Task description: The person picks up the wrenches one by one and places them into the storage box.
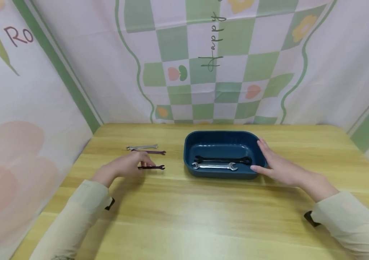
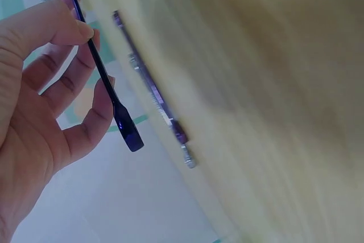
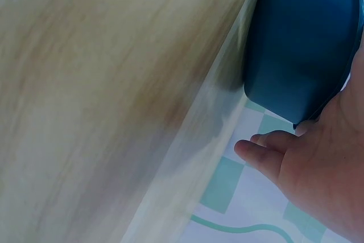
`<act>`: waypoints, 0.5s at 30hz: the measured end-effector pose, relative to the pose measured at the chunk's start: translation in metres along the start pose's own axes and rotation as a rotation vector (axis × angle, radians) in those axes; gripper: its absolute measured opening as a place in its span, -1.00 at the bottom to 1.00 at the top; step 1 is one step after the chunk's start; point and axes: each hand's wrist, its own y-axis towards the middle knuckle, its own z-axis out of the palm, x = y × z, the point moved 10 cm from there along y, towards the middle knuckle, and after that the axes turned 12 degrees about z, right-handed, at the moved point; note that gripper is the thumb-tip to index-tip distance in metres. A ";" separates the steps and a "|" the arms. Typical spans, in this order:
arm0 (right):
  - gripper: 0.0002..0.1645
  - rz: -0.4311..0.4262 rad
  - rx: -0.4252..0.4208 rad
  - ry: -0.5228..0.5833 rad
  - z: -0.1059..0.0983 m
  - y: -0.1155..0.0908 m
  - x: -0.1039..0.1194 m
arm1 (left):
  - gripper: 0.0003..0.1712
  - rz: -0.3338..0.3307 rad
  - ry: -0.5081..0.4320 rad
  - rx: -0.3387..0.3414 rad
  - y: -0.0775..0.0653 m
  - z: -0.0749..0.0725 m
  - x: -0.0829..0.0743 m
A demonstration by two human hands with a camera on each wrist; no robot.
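Observation:
Between thumb and fingers my left hand [image 1: 131, 163] pinches a dark purple wrench [image 2: 102, 66], raised off the table in the left wrist view. Just behind that hand, a purple wrench [image 1: 155, 152] and a silver wrench [image 1: 145, 147] lie side by side on the table. My right hand [image 1: 280, 167] rests against the right end of a blue rectangular bin [image 1: 189, 169], its fingers fairly straight along the rim and its thumb near the front corner. Inside the bin lie a black wrench [image 1: 223, 159] and a silver open-end wrench [image 1: 215, 165].
The wooden table [image 1: 178, 216] reaches back to a hanging cloth [image 1: 200, 72] with a green and white checked print. Another printed cloth [image 1: 41, 108] hangs along the left side. Dark straps [image 1: 311, 218] show at the sleeve cuffs.

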 end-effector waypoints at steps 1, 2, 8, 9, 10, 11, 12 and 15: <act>0.22 0.000 0.001 0.002 0.001 0.000 0.001 | -0.50 -0.004 0.003 -0.003 0.000 -0.002 0.000; 0.22 0.000 0.002 0.006 0.001 0.000 0.001 | -0.49 -0.008 0.007 -0.006 0.000 -0.005 -0.001; 0.22 0.002 0.001 0.022 0.004 -0.001 0.002 | -0.44 -0.032 0.003 -0.014 0.002 -0.020 -0.005; 0.22 0.002 0.000 0.021 0.004 -0.001 0.002 | -0.43 -0.034 -0.003 -0.016 0.003 -0.022 -0.005; 0.21 0.002 0.001 0.021 0.004 -0.001 0.001 | -0.44 -0.035 -0.008 -0.019 0.005 -0.023 -0.006; 0.21 0.002 -0.001 0.020 0.004 -0.001 0.001 | -0.44 -0.033 -0.011 -0.020 0.007 -0.025 -0.006; 0.21 0.002 -0.002 0.019 0.004 -0.001 0.001 | -0.44 -0.024 -0.008 -0.022 0.009 -0.026 -0.006; 0.21 0.004 -0.004 0.020 0.002 -0.001 -0.001 | -0.45 -0.010 -0.002 -0.034 0.017 -0.030 -0.009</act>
